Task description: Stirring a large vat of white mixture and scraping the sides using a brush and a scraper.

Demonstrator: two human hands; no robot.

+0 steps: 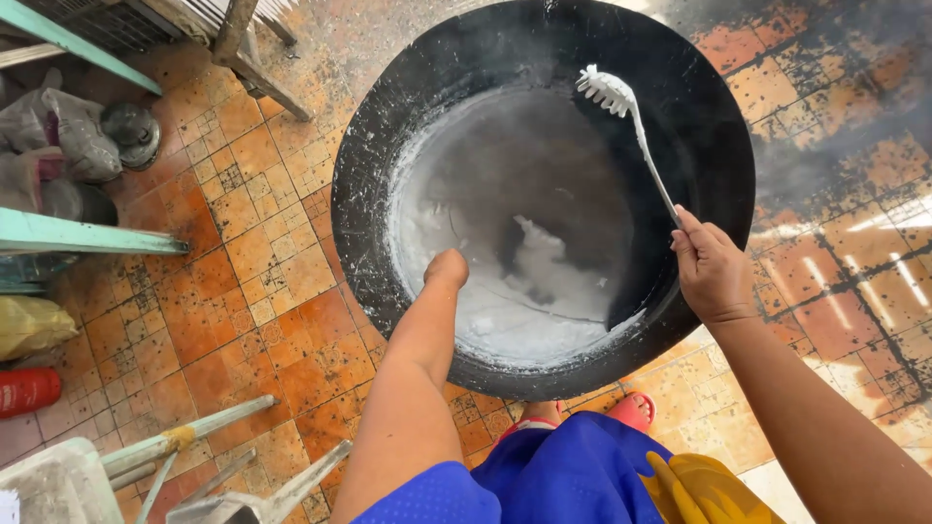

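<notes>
A very large black wok [388,136] stands tilted on the tiled floor, its inside coated with white soapy foam [524,291]. My left hand [446,269] reaches down into it, bent at the wrist, so its fingers are hidden inside the pan. My right hand [711,270] grips the thin handle of a white long-handled brush [631,116], whose bristled head rests against the wok's upper inner wall.
Orange floor tiles [243,320] surround the wok, wet and dark at the right. Teal shelf legs, bags and a metal lid [131,131] sit at the left. A red canister [29,390] and metal stool legs [223,456] lie at bottom left. My blue clothing and pink sandal [631,409] are below.
</notes>
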